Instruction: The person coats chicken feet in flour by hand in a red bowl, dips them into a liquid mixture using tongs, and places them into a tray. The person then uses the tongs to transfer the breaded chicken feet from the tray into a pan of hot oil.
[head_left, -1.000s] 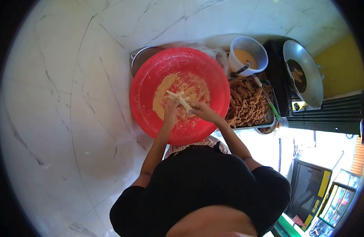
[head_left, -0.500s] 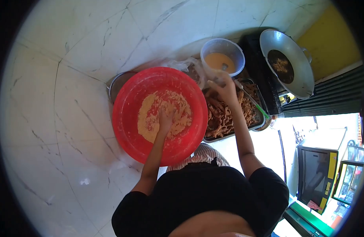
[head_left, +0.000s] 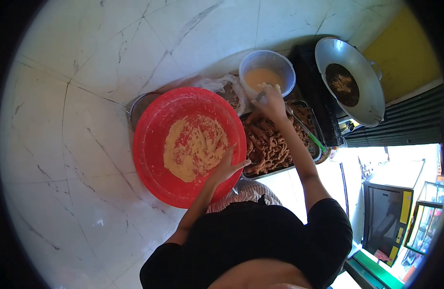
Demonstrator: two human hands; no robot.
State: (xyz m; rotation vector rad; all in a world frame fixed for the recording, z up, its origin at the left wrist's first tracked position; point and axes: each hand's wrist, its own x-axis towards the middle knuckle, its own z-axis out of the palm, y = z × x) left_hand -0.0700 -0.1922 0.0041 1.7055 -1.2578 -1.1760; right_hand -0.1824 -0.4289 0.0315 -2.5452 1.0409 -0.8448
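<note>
My left hand [head_left: 225, 166] is at the near right inner side of a red basin [head_left: 149, 164], fingers spread and thumb stretched out toward the tray. Pale yellow flour [head_left: 183, 159] with floury strips lies in the basin. My right hand [head_left: 271, 103] is at the near rim of a whitish bucket [head_left: 289, 79], fingers curled and fingertips coated with batter. A small greyish piece shows by its fingers; I cannot tell what it is. Orange-tan batter [head_left: 260, 77] fills the bucket's bottom. Below the right hand, a metal tray [head_left: 263, 175] holds a heap of brown fried pieces [head_left: 270, 149].
A utensil with a green handle [head_left: 317, 143] lies across the tray. At the right, a wok [head_left: 364, 72] with dark oil and frying pieces sits on a black stove [head_left: 311, 86]. A plastic bag [head_left: 215, 85] lies behind the basin. Tiled wall [head_left: 101, 159] borders the left.
My left hand has come out of the flour toward the basin's near right side. My right hand has shifted slightly left and its fingers have curled at the bucket.
</note>
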